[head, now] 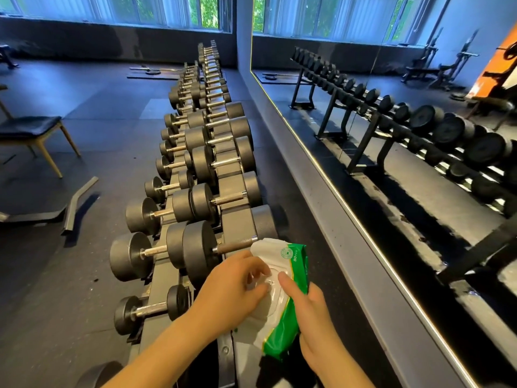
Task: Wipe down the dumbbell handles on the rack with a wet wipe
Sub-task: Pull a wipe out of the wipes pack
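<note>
1. Wipe pack [282, 292]: soft plastic pouch, white face w/ green edge band, round green seal and "80 pcs" print near top. Oval clear flap at centre of the face; surface glossy, creased.
2. Pack contents: not visible; cannot tell if the flap is lifted or if a wipe is out.
3. Right hand [316, 326]: grip closed around the pack's green right edge, thumb lying across the white face next to the flap. Pack held tilted, top end pointing away from the person.
4. Left hand [235, 287]: fingertips bent onto the flap area at pack centre, touching it. Grip looks pinched at the flap; cannot tell whether it actually holds anything.
5. Dumbbells [179, 253]: round dark heads, matte pebbled finish; handles bright chrome on the left row, duller knurled metal on the right row.
6. Rack [237, 191]: grey painted steel, two tiers, runs away from the person toward the windows [112, 9]. Dumbbells sit crosswise in angled saddles, small ones far, big ones near.
7. Pack vs. rack: held above the near end, just beside the closest right-row handle [235, 245]; top corner overlaps that dumbbell's outer head in view. No contact visible.
8. Floor [70, 275]: dark rubber tiles. Mirror wall [391, 135] to the right reflects the rack. Chair [30, 130] w/ black pad, wooden legs, far left.
</note>
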### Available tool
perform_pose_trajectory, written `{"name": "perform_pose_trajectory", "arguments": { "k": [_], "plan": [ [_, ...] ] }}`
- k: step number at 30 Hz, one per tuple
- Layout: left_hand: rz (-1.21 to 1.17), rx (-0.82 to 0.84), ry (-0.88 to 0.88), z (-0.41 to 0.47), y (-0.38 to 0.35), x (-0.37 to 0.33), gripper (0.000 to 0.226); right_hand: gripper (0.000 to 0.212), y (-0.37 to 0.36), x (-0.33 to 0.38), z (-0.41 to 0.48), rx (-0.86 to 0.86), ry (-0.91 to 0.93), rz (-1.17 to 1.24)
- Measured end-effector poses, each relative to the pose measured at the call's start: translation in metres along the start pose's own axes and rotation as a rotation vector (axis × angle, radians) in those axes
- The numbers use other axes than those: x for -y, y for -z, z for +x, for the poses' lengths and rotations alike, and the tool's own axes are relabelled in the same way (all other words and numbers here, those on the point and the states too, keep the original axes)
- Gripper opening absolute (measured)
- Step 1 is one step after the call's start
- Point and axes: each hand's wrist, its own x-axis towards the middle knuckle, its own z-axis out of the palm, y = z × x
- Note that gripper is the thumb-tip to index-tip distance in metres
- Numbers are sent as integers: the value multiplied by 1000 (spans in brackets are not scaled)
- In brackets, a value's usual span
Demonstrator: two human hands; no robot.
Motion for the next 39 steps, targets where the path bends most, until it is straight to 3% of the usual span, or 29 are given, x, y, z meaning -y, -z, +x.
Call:
{"name": "perform_pose_trajectory", "arguments": {
  "k": [10, 12, 17, 23, 28, 33, 39],
  "plan": [
    [22, 10, 52, 1, -2, -13, 10, 30, 5, 4, -9, 17, 96, -85],
    [90, 14, 2, -1, -1, -16, 3, 29, 6, 4, -10, 15, 96, -76],
    [255, 23, -202, -8, -3, -21, 11, 24, 7, 3, -13, -11, 86, -74],
    [5, 60, -100, -3, -13, -5, 18, 26, 6, 2, -10, -50, -3, -18],
    [-76, 63, -127, -2, -13, 0, 16, 27, 3, 3, -7, -56, -66, 7],
    [-312, 56, -160, -8, -2, 2, 18, 26, 7, 7, -1, -153, -87, 76],
    [-206, 20, -172, -24, 0, 10, 25, 32, 3, 11, 2, -231, -129, 234]
  ]
}}
